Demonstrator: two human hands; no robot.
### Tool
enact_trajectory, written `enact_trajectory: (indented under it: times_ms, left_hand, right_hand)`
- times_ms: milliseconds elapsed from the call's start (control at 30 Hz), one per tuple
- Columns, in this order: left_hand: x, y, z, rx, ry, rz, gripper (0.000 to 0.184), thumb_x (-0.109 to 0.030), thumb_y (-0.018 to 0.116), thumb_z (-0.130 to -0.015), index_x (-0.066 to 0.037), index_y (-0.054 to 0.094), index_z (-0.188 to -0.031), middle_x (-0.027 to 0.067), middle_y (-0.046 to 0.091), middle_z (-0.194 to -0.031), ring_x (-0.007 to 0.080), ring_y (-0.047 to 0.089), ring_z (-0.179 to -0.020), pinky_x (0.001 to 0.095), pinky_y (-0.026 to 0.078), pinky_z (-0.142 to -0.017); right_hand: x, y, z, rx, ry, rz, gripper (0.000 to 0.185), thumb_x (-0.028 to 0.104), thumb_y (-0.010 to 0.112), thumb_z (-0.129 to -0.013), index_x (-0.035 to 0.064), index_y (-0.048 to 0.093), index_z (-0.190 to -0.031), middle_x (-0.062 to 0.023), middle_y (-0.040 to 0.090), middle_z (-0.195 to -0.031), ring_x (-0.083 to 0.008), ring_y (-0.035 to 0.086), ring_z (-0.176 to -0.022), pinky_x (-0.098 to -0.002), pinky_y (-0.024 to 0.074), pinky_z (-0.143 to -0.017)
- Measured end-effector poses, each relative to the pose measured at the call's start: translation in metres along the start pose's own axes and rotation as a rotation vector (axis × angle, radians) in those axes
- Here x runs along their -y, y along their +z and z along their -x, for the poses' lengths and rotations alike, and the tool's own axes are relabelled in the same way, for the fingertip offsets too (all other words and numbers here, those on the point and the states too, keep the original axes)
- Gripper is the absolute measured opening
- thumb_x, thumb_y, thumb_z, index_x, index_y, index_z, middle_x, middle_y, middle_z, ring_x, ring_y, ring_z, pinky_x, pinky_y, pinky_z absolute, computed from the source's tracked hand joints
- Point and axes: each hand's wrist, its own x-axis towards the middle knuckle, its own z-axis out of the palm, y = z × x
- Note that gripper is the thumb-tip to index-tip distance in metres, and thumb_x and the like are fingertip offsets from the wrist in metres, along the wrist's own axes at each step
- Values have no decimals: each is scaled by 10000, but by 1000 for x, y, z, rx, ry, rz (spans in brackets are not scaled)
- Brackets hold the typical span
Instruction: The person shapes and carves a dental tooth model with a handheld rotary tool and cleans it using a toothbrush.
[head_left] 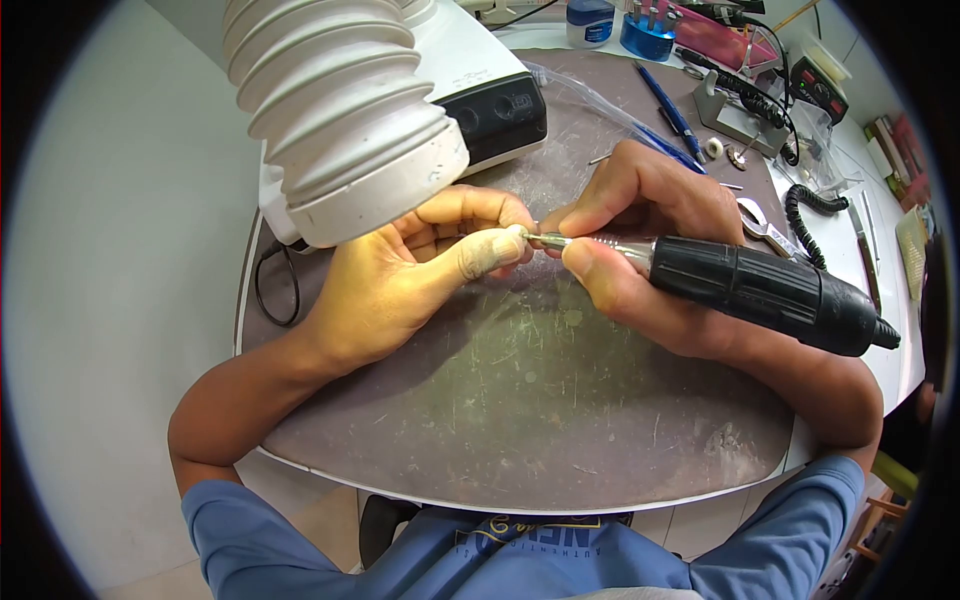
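Left hand (400, 275) pinches tiny piece (524, 232), right hand (668, 192) grips handpiece (750, 280); blue holder (647, 42) (seemingly tool-filled).

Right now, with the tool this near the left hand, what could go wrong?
A slip of the handpiece in the right hand could send its bit into the bare fingers of the left hand. The tiny piece pinched there might spin or spring loose. The white hose seems close above the left hand, so lifting that hand might bump it.

Looks like a small workshop or lab to me: scratched counter (530, 400), ribbed white hose (330, 95), black rotary handpiece (755, 285), slim tools (668, 110) lying about.
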Motion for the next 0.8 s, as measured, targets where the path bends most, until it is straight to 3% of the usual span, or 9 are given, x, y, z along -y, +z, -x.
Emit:
enact_trajectory:
  times_ms: [300, 800]
  left_hand:
    - [0, 2, 1, -38, -12, 9, 163, -98, 628, -921, 31, 633, -1020, 38, 626, -895, 91, 582, -808, 238, 485, -743]
    - [3, -3, 1, -26, 5, 53, 168, -87, 643, -904, -12, 615, -1052, 20, 623, -968, 95, 593, -899, 254, 481, -826]
  right_hand:
    - [4, -2, -1, 21, 18, 34, 147, 111, 628, -833, -12, 563, -877, -96, 624, -838, -112, 620, -738, -249, 513, -702]
    - [-9, -1, -1, 51, -128, 149, 170, 94, 672, -821, -22, 578, -902, -164, 669, -934, -171, 664, -828, -277, 528, -745]
